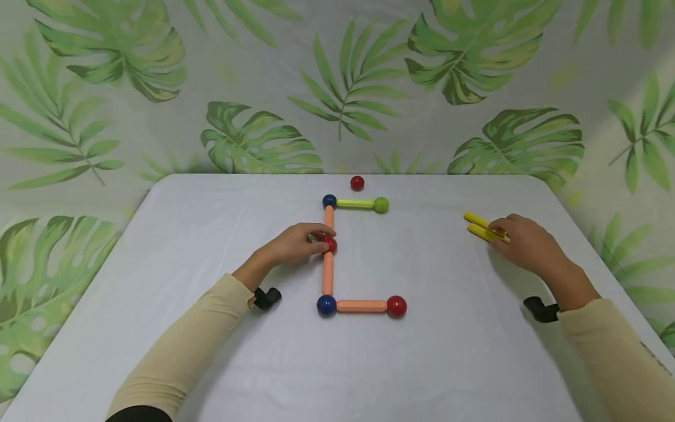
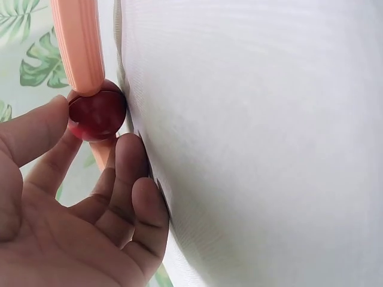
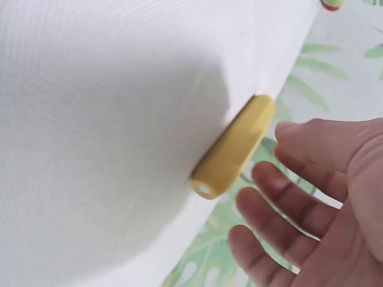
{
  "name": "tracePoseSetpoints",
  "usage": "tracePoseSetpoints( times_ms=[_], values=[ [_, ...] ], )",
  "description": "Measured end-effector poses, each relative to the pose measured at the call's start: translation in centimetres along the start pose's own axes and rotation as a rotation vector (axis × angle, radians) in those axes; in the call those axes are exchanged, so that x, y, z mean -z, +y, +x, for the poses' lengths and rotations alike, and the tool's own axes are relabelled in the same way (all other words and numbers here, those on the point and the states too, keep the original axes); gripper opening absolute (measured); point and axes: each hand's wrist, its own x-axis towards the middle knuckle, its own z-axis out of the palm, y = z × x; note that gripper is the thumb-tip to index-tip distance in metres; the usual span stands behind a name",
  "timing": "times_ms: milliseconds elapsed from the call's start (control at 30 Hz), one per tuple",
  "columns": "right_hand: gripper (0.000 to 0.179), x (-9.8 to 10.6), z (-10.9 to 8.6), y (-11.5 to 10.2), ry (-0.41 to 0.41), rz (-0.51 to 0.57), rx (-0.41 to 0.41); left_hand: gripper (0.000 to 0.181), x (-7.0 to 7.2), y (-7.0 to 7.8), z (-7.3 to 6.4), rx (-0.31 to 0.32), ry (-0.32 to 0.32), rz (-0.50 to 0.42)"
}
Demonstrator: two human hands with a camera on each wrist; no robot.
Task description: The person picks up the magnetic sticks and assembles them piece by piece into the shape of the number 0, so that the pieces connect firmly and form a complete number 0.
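My left hand (image 1: 295, 243) pinches a red ball (image 2: 99, 113) between thumb and index finger. This ball sits between two salmon-coloured ribbed rods, one above (image 1: 329, 217) and one below (image 1: 328, 274) in the head view. A blue ball caps each far end of that line, the upper one (image 1: 329, 201) and the lower one (image 1: 326, 305). At the right, my right hand (image 1: 524, 243) hovers over two yellow rods, one (image 1: 476, 219) behind the other (image 1: 480, 232). In the right wrist view its loosely bent fingers stand beside a yellow rod (image 3: 236, 149), with a gap between.
From the upper blue ball a light green rod (image 1: 355, 203) runs right to a green ball (image 1: 381, 204). Another salmon rod (image 1: 361, 306) joins the lower blue ball to a red ball (image 1: 396, 306). One loose red ball (image 1: 357, 183) lies near the white table's (image 1: 237, 193) far edge.
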Motion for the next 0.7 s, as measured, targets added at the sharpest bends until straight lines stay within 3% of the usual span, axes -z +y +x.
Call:
tracePoseSetpoints(
  times_ms=[300, 500, 700],
  values=[
    [0.031, -0.88, 0.33, 0.66, -0.043, 0.004, 0.000, 0.033, -0.13, 0.18, -0.02, 0.026, -0.001, -0.035],
    [0.029, -1.02, 0.65, 0.37, -0.071, 0.115, -0.032, 0.033, 0.04, 0.31, -0.14, 0.035, -0.003, -0.054],
    [0.043, -0.89, 0.60, 0.34, -0.150, 0.198, -0.059, 0.033, 0.28, 0.20, 0.07, 0.040, -0.021, -0.074]
  ],
)
